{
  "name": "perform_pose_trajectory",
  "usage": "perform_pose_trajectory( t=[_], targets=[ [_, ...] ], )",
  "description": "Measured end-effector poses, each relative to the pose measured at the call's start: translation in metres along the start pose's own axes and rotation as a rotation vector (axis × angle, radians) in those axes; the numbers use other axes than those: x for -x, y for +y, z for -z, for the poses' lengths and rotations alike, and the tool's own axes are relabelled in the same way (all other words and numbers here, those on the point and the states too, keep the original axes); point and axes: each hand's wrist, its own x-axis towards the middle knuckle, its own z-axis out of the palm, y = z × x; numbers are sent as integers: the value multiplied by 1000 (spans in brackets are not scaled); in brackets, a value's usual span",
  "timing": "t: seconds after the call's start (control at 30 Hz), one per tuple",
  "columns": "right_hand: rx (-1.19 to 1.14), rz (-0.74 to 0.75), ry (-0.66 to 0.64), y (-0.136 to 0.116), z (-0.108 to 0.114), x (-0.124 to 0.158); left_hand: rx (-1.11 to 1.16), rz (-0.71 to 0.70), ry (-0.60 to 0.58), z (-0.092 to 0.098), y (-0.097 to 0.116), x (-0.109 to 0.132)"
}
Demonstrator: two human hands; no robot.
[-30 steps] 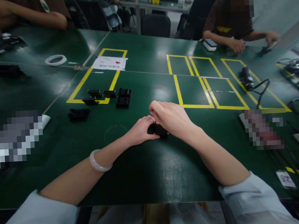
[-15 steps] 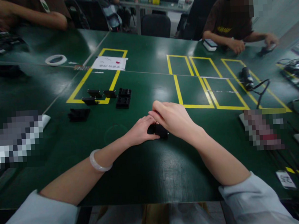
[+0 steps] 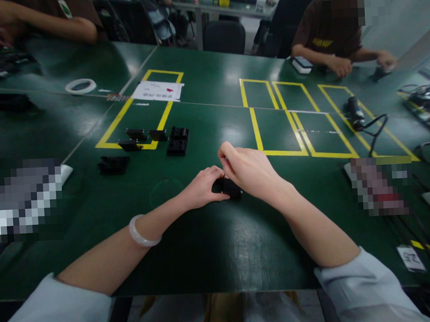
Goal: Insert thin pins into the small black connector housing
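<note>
The green table (image 3: 191, 248) bears yellow tape outlines (image 3: 285, 153), a white ring (image 3: 80, 92), a printed sheet (image 3: 158, 91) and several black parts (image 3: 178, 141).

The curled fingers of your right hand (image 3: 249, 168) have edged slightly to your right. Across from you, a co-worker's hand (image 3: 386, 59) has drifted inward, and dark clutter (image 3: 3, 65) near another co-worker, far left, has shifted leftward.

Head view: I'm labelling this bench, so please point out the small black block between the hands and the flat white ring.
Small black block (image 3: 232, 189): head view, on its near face.
Flat white ring (image 3: 80, 92): head view, on its near rim.
</note>
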Motion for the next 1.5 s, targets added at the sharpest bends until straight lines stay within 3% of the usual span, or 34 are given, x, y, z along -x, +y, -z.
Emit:
perform_pose_trajectory(
  t=[1.5],
  targets=[
    [26, 31, -18, 2, -2, 0, -9, -12, 13, -2, -2, 1]
  ],
)
